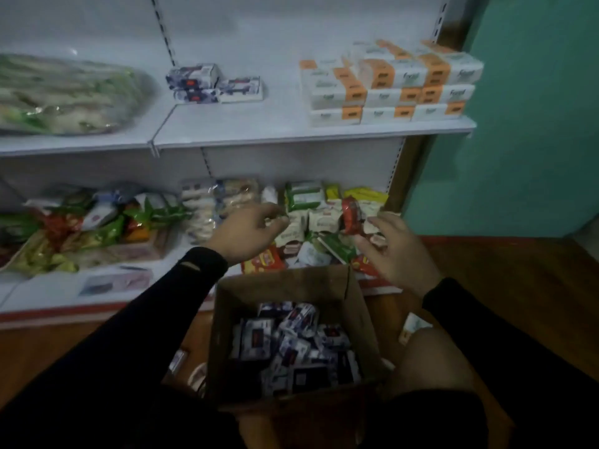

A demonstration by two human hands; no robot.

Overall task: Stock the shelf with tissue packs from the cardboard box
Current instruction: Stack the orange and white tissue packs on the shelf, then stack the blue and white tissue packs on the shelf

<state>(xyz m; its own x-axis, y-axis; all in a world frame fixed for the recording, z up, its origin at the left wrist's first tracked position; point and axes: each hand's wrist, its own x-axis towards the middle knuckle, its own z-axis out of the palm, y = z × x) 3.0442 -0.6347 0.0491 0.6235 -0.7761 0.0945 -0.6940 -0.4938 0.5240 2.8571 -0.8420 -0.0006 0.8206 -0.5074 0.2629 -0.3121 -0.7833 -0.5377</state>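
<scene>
An open cardboard box (337, 286) sits on the floor in front of me, holding several blue-and-white tissue packs (293, 340). Three of the same packs (212, 84) lie on the upper white shelf (259, 132), left of centre. My left hand (249, 231) hovers above the box's far edge, fingers loosely curled, holding nothing. My right hand (393, 251) hangs to the right of it, fingers relaxed and spread, also empty. Both hands are in front of the lower shelf's goods.
White-and-orange packs (389, 82) are stacked at the upper shelf's right end; a big clear bag (64, 95) lies at its left. The lower shelf (97, 299) is crowded with mixed snack packets (311, 222). A green wall (518, 124) stands right. My knee (434, 361) is beside the box.
</scene>
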